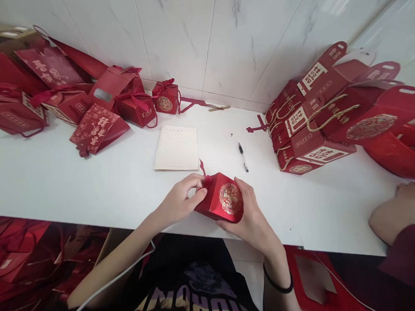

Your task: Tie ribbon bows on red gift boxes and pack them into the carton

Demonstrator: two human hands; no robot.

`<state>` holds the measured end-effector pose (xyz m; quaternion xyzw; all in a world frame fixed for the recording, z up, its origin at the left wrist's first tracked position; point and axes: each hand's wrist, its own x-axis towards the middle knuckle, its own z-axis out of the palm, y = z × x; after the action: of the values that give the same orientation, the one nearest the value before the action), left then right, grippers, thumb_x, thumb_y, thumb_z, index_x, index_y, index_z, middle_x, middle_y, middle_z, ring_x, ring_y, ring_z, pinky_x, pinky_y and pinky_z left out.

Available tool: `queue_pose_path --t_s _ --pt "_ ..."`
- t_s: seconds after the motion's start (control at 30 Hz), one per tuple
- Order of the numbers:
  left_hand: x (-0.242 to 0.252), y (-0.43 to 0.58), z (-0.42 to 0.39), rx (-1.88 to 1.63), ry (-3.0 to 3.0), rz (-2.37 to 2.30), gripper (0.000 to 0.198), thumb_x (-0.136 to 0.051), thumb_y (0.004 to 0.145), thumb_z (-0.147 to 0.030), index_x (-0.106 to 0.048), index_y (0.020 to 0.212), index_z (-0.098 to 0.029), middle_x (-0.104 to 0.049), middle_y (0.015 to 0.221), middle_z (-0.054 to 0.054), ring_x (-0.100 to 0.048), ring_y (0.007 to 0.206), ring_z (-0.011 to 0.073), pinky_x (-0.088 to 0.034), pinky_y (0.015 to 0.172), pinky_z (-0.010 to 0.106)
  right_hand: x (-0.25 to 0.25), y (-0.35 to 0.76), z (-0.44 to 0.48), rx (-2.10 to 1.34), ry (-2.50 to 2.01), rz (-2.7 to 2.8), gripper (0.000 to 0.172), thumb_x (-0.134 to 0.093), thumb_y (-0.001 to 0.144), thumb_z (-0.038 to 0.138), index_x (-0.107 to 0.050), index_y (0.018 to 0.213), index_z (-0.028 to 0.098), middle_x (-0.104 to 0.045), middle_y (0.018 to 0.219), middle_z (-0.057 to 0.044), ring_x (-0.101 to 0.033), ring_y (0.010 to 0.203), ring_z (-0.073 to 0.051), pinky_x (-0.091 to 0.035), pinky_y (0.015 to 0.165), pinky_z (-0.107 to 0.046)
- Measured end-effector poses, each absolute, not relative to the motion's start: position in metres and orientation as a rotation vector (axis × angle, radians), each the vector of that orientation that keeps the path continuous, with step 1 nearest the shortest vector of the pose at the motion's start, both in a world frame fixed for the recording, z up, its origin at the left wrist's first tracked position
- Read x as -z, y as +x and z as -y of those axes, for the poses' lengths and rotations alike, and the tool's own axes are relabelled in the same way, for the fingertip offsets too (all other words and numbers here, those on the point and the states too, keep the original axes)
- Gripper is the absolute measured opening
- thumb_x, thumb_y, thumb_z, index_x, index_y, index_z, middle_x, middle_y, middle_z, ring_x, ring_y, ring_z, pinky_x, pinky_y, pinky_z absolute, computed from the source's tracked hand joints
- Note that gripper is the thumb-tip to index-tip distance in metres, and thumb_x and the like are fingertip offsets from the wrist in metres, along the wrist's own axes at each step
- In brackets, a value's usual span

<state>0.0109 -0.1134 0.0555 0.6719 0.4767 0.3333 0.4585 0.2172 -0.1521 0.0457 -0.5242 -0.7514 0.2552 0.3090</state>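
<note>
A small red gift box [222, 201] with a gold round emblem lies tilted near the front edge of the white table [86, 185]. My right hand [251, 219] cups the box from the right and below. My left hand [180, 200] pinches the red ribbon [204, 178] at the box's top left corner. Both hands are closed on it.
A lined paper sheet [178, 148] and a black pen [243, 156] lie behind the box. Red gift boxes and bags are piled at the back left [101, 107] and stacked at the right [322, 120]. Another person's hand and arm [397, 209] rest at the right edge.
</note>
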Motion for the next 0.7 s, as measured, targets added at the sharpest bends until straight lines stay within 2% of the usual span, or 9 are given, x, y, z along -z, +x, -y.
queue_pose_path --t_s 0.13,0.2,0.27,0.33,0.4,0.5,0.53,0.6,0.7 --pt "-0.083 0.026 0.098 -0.846 1.906 -1.09 0.018 -0.042 0.086 -0.024 -0.043 0.068 -0.02 -0.059 0.108 0.003 -0.056 0.1 0.0182 -0.047 0.079 0.032 -0.04 0.204 0.153 -0.279 -1.43 1.798 0.085 -0.07 0.07 0.036 -0.02 0.137 0.021 -0.035 0.124 -0.015 -0.037 0.118 -0.03 -0.043 0.093 -0.049" --pt "-0.09 0.033 0.1 -0.953 1.997 -1.076 0.017 -0.043 0.086 -0.024 -0.044 0.07 -0.02 -0.055 0.117 0.004 -0.052 0.109 0.0193 -0.045 0.088 0.035 -0.028 0.195 0.163 -0.049 -1.463 1.611 0.086 -0.069 0.071 0.041 -0.017 0.137 0.019 -0.031 0.126 -0.017 -0.035 0.119 -0.033 -0.043 0.091 -0.053" --pt "-0.085 0.038 0.106 -1.016 2.05 -1.104 0.017 -0.043 0.087 -0.025 -0.045 0.071 -0.02 -0.049 0.125 0.005 -0.044 0.12 0.0209 -0.039 0.098 0.039 -0.014 0.19 0.179 0.029 -1.481 1.555 0.085 -0.067 0.073 0.046 -0.017 0.135 0.018 -0.028 0.128 -0.019 -0.032 0.121 -0.036 -0.04 0.09 -0.056" --pt "-0.072 0.04 0.114 -0.988 2.03 -1.157 0.018 -0.043 0.088 -0.027 -0.046 0.072 -0.02 -0.046 0.129 0.006 -0.038 0.127 0.0216 -0.034 0.103 0.041 -0.004 0.19 0.195 -0.034 -1.477 1.585 0.068 -0.06 0.077 0.05 -0.028 0.128 0.017 -0.031 0.127 -0.019 -0.032 0.12 -0.037 -0.038 0.09 -0.057" --pt "-0.057 0.04 0.122 -0.927 1.953 -1.198 0.02 -0.043 0.089 -0.029 -0.046 0.071 -0.02 -0.046 0.129 0.006 -0.038 0.127 0.0218 -0.034 0.104 0.042 -0.002 0.197 0.205 -0.113 -1.46 1.532 0.043 -0.051 0.084 0.044 -0.039 0.116 0.018 -0.041 0.117 -0.016 -0.04 0.114 -0.033 -0.04 0.086 -0.053" --pt "-0.042 0.038 0.133 -0.88 1.866 -1.227 0.021 -0.043 0.088 -0.031 -0.046 0.071 -0.021 -0.047 0.127 0.007 -0.041 0.124 0.0227 -0.037 0.102 0.043 -0.017 0.21 0.206 -0.164 -1.468 1.439 0.014 -0.042 0.089 0.029 -0.047 0.098 0.019 -0.05 0.091 -0.008 -0.051 0.086 -0.023 -0.044 0.072 -0.038" --pt "-0.041 0.038 0.136 -0.88 1.856 -1.236 0.02 -0.044 0.088 -0.031 -0.047 0.071 -0.021 -0.047 0.128 0.007 -0.042 0.124 0.0232 -0.037 0.101 0.044 -0.025 0.214 0.203 -0.189 -1.484 1.451 0.01 -0.041 0.09 0.027 -0.048 0.091 0.02 -0.05 0.083 -0.006 -0.05 0.078 -0.02 -0.043 0.068 -0.035" --pt "-0.042 0.037 0.142 -0.888 1.849 -1.268 0.019 -0.045 0.088 -0.031 -0.047 0.071 -0.02 -0.045 0.129 0.007 -0.041 0.124 0.0241 -0.036 0.102 0.045 -0.04 0.218 0.194 -0.269 -1.522 1.522 0.014 -0.042 0.091 0.026 -0.049 0.081 0.02 -0.05 0.074 -0.004 -0.048 0.07 -0.018 -0.04 0.064 -0.032" --pt "-0.049 0.038 0.15 -0.875 1.81 -1.345 0.02 -0.045 0.087 -0.03 -0.048 0.07 -0.02 -0.046 0.126 0.006 -0.04 0.124 0.0242 -0.039 0.1 0.043 -0.053 0.22 0.185 -0.437 -1.585 1.602 0.015 -0.049 0.088 0.033 -0.051 0.082 0.019 -0.051 0.072 -0.002 -0.048 0.067 -0.017 -0.04 0.065 -0.03"
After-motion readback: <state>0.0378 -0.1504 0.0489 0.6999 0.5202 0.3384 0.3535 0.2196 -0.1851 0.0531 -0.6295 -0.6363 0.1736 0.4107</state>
